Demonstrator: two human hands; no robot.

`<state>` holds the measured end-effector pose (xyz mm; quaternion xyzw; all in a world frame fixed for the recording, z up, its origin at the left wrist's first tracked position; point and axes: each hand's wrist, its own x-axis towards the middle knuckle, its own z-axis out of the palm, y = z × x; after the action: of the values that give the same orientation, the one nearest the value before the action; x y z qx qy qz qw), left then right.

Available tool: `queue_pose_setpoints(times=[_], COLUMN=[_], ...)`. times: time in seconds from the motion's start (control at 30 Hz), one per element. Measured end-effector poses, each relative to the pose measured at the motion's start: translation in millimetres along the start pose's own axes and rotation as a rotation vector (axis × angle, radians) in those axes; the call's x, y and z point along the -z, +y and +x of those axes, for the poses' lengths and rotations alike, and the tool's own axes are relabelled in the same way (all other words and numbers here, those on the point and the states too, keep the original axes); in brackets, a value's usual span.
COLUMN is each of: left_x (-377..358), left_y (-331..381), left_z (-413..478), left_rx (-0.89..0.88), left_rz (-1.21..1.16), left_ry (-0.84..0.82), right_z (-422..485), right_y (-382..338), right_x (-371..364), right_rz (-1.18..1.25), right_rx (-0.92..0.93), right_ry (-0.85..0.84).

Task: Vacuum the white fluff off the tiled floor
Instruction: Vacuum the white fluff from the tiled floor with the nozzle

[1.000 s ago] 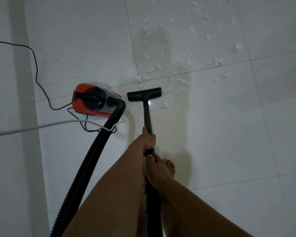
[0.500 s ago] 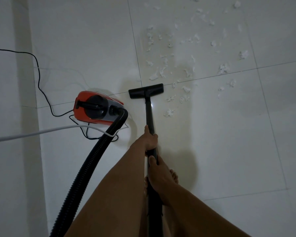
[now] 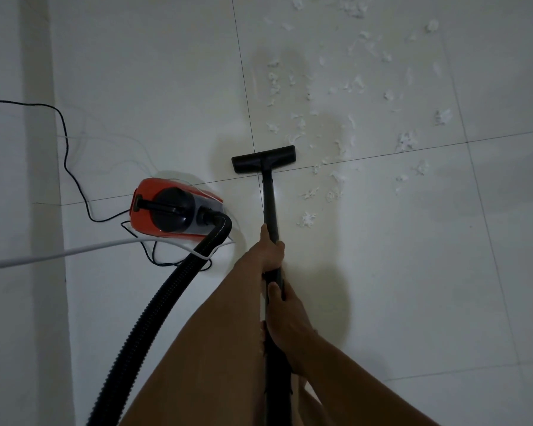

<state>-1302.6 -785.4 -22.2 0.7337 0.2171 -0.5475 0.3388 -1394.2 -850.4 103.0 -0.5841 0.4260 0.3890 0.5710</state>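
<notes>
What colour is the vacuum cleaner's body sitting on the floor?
The vacuum cleaner body is orange-red, with a black handle on top; head view.

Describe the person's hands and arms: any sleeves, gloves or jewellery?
The left hand and right hand are bare: no gloves, rings or watch show. No sleeve reaches into view above either wrist. Dim light could hide small details.

Vacuum body point(image 3: 173, 210) left of nozzle point(image 3: 263, 159), fluff point(image 3: 339, 124) ahead and right
</notes>
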Motion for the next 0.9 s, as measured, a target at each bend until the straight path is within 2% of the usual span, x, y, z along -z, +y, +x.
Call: queue_pose_setpoints(times=[0.9], left_x=[59], left_y=[39], left_z=[53], left_rx=[-0.042], left_rz=[-0.035], left_ry=[0.043], right_z=[62], right_y=[-55], right_x=[-21], right_rz=[0.055], right_rx=[0.015], right_ry=[-0.029])
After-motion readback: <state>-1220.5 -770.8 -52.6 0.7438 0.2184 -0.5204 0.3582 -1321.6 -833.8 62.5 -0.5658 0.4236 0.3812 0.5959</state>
